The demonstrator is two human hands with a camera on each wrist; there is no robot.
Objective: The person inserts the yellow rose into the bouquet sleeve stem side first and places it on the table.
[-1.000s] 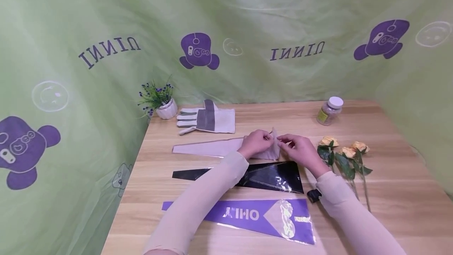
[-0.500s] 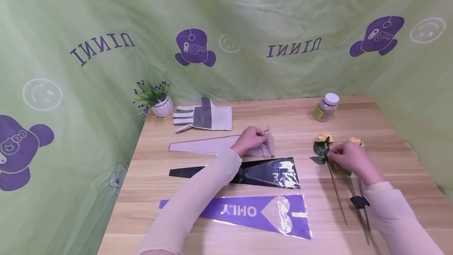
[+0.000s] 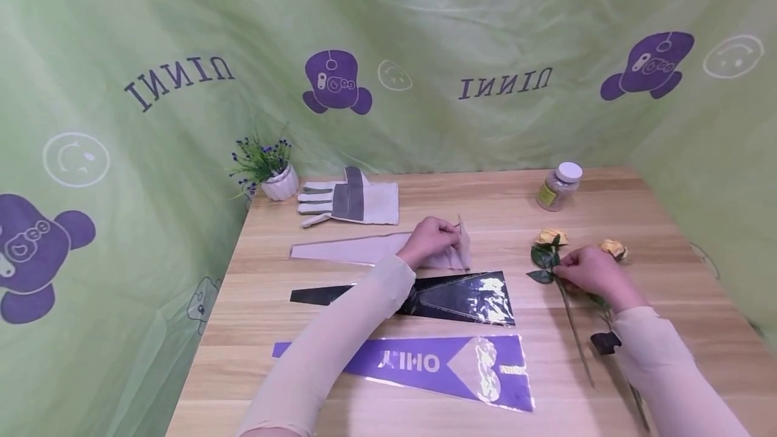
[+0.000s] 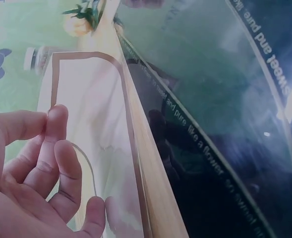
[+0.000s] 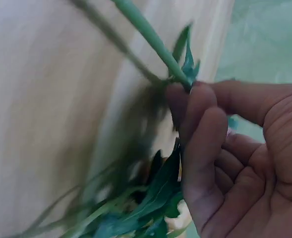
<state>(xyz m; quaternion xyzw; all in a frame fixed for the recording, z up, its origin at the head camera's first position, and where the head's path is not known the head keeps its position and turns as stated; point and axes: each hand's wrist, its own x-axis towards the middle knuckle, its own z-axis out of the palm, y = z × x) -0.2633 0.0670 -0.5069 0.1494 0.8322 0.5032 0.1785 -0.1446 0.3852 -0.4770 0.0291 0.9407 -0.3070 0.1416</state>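
on my head feed the tabletop (image 3: 243,329) is showing smooth, pale wood grain with a faint sheen. the purple sheet (image 3: 419,364) and black sheet (image 3: 467,299) are shining like glossy plastic film, throwing back white glints. on the left wrist camera, the pale sheet (image 4: 101,89) is looking like thin, smooth, see-through plastic. the glove (image 3: 381,204) is reading as matt cloth, the curtain (image 3: 437,12) as wrinkled fabric. the jar (image 3: 558,191) is appearing clear and shiny under a smooth white lid (image 3: 569,170). the rose stem (image 5: 149,40) is looking like smooth plastic; the blurred leaves (image 5: 160,187) are perhaps being cloth.
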